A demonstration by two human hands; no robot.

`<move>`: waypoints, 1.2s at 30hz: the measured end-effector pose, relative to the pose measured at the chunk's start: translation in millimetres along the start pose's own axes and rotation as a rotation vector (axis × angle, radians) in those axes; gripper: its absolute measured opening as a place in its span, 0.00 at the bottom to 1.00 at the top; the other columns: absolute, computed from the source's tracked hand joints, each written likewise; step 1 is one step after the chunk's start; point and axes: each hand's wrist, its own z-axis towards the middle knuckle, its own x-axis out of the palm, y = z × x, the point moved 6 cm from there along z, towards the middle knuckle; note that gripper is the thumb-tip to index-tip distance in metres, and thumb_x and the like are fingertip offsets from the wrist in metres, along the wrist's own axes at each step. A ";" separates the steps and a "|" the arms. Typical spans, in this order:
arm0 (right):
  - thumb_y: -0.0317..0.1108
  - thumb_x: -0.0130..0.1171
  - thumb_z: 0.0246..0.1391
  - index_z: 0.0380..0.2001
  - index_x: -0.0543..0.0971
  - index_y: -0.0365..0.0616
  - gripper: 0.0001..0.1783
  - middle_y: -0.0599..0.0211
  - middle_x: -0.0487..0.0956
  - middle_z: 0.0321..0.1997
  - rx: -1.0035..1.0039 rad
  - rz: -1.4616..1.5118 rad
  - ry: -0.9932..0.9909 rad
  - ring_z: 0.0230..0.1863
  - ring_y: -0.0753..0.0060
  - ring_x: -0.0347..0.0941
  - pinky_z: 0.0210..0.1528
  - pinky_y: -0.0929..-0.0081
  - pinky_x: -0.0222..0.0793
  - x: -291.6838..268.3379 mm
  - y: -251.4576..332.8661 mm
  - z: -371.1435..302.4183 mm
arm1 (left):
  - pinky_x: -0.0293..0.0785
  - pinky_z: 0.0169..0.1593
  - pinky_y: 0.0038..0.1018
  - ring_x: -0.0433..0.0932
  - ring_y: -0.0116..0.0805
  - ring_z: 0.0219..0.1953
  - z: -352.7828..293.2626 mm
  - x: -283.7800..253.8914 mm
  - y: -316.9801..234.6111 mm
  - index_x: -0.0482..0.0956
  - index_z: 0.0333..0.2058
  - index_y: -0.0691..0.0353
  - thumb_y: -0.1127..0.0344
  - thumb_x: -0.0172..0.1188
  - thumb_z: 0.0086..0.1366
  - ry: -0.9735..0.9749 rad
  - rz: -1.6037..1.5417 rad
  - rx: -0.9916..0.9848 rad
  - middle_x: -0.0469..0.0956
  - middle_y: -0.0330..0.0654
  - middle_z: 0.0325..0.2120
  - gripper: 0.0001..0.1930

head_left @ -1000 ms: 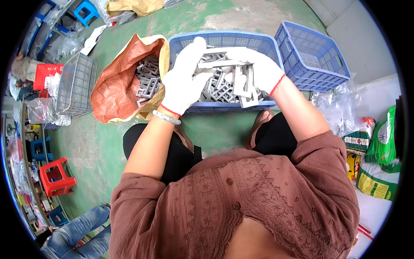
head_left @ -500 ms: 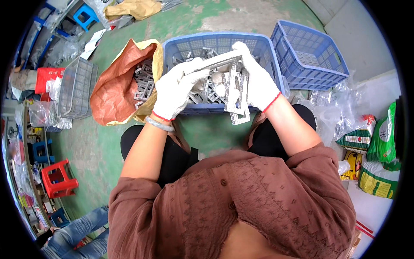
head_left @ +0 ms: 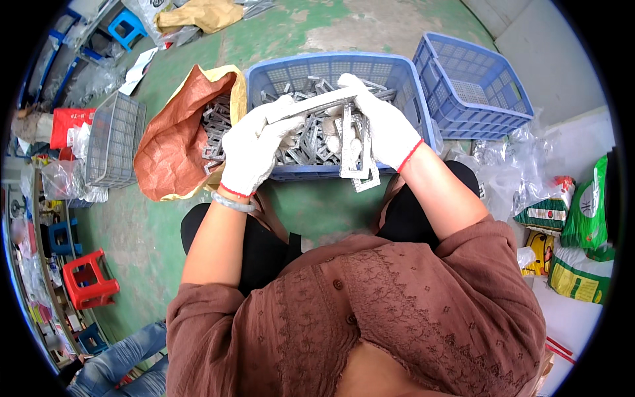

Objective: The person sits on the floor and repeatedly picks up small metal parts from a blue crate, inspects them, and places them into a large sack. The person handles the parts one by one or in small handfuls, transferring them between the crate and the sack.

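A grey metal frame (head_left: pixel 312 106) is held between the two gloved hands, above the blue crate (head_left: pixel 324 65). Its left end is pinched between the thumb and fingers of the left grip (head_left: pixel 250 149); its right end is clasped by the bent fingers of the right grip (head_left: pixel 390 129). The long axis is laid crosswise, from left to right, with the right end pointed slightly away from the body. Two hanging frames (head_left: pixel 346 145) are seen just beneath the right grip, overlapped, their long axes turned toward the body and their lower ends set past the near rim; how they are held is hidden by the glove.

Beneath the hands, the crate is filled with a jumbled pile (head_left: pixel 309 140) of similar frames. Just beside it on the left, an open sack (head_left: pixel 169 155), orange-red inside, is partly filled with more frames (head_left: pixel 215 126). On the right, a second crate (head_left: pixel 476 119), also blue, is placed. Farther left, a grey crate (head_left: pixel 116 142) and a red stool (head_left: pixel 92 281) are set on the green floor (head_left: pixel 142 231).
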 end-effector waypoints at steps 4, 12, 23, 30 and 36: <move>0.49 0.56 0.66 0.51 0.79 0.46 0.20 0.70 0.79 0.33 -0.032 -0.157 -0.008 0.29 0.78 0.73 0.29 0.75 0.74 -12.9 -1.4 8.7 | 0.79 0.46 0.22 0.82 0.30 0.43 -2.0 -3.2 9.0 0.75 0.56 0.71 0.74 0.56 0.69 0.027 -0.149 -0.004 0.82 0.46 0.47 0.17; 0.46 0.50 0.69 0.60 0.75 0.48 0.23 0.73 0.77 0.39 -0.051 -0.371 0.076 0.34 0.82 0.69 0.36 0.79 0.69 -18.6 -6.8 15.2 | 0.79 0.52 0.27 0.81 0.35 0.50 -10.7 -8.5 10.7 0.72 0.59 0.73 0.75 0.54 0.70 0.030 -0.165 0.135 0.77 0.49 0.55 0.20; 0.46 0.46 0.71 0.65 0.72 0.50 0.25 0.74 0.76 0.44 -0.054 -0.526 0.019 0.39 0.80 0.67 0.44 0.78 0.67 -12.1 -13.2 20.6 | 0.78 0.52 0.24 0.81 0.32 0.48 -20.1 -15.1 8.6 0.72 0.58 0.73 0.74 0.54 0.70 -0.015 -0.120 0.074 0.80 0.47 0.51 0.19; 0.48 0.50 0.69 0.58 0.76 0.46 0.23 0.73 0.78 0.43 0.069 -0.390 -0.069 0.37 0.82 0.71 0.38 0.79 0.70 -5.3 -16.3 15.1 | 0.77 0.50 0.23 0.81 0.29 0.46 -16.7 -22.6 11.2 0.73 0.57 0.71 0.72 0.55 0.71 -0.038 0.099 0.094 0.82 0.44 0.47 0.18; 0.55 0.55 0.64 0.40 0.82 0.44 0.23 0.74 0.79 0.31 -0.015 -0.326 -0.088 0.29 0.81 0.72 0.30 0.79 0.69 -2.7 -16.1 15.4 | 0.77 0.48 0.22 0.81 0.27 0.44 -14.6 -20.8 14.3 0.73 0.57 0.71 0.69 0.57 0.71 -0.039 0.036 0.093 0.82 0.44 0.46 0.19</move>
